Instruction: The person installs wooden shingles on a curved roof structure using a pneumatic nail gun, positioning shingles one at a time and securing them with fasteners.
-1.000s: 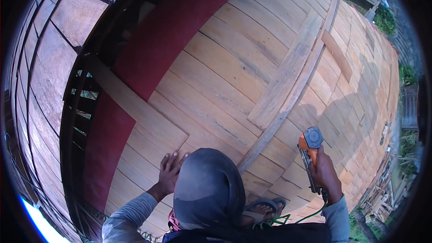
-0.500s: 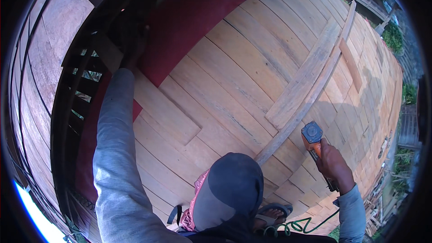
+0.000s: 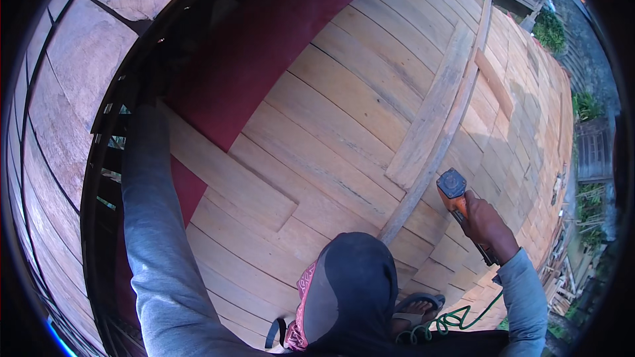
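At the far left, weathered grey-brown wall boards (image 3: 63, 86) curve up the edge of the view, with a dark timber frame (image 3: 106, 158) running just inside them. The person's left arm, in a grey long sleeve (image 3: 152, 225), stretches up along this frame; the left hand (image 3: 147, 92) lies in deep shadow near the top of the frame, and whether it is gripping anything or spread loose cannot be told. Just right of the sleeve, a dark red sheet panel (image 3: 264, 46) runs diagonally under a short loose pale plank (image 3: 231, 175) that lies across it. Beyond spreads the pale wooden plank floor (image 3: 331, 125). In the lower middle, the person's dark hooded head (image 3: 350, 297) fills the foreground, with a sandalled foot (image 3: 417, 307) just beside it on the boards. A long narrow wooden batten (image 3: 430, 152) lies diagonally over the floor, a wider board (image 3: 433, 109) touching its left side. At the right, the right hand (image 3: 486, 225) is clenched around the handle of an orange and black power tool (image 3: 456, 192), whose head sits just beside the lower part of the batten. A green coiled cord (image 3: 456, 320) trails below the tool near the foot.
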A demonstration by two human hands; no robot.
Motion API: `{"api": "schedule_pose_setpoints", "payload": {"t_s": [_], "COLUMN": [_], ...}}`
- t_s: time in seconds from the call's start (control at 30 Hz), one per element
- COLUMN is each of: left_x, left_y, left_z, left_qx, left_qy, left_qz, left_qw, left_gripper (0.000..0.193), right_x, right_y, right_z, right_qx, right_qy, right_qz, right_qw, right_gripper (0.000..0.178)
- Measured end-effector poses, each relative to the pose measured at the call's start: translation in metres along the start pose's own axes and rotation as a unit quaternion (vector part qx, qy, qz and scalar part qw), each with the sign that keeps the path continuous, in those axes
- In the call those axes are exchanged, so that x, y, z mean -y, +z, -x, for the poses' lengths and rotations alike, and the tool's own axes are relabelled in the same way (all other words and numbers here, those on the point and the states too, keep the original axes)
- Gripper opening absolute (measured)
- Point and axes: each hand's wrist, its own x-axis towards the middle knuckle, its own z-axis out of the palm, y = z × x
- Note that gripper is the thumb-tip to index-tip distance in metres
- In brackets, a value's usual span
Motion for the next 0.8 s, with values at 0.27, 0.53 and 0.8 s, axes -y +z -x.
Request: {"api": "schedule_pose_setpoints", "payload": {"t_s": [0.27,0.53,0.8], "left_x": [-0.021,-0.027,-0.092], "left_y": [0.003,-0.001,-0.013], "left_z": [0.001,0.001,0.025], "left_qx": [0.012,0.003,0.016], "left_qy": [-0.012,-0.026,-0.011], "left_qz": [0.019,0.032,0.18], "left_qw": [1.0,0.999,0.984], "left_gripper": [0.054,0.054,0.054], "right_x": [-0.012,0.001,-0.018], "right_y": [0.002,0.003,0.002], "right_z": [0.0,-0.01,0.013], "right_qx": [-0.031,-0.009,-0.014], "right_qy": [-0.01,-0.011,0.063], "right_qz": [-0.031,-0.017,-0.066], "right_qw": [0.999,1.0,0.996], "right_gripper": [0.041,0.039,0.046]}}
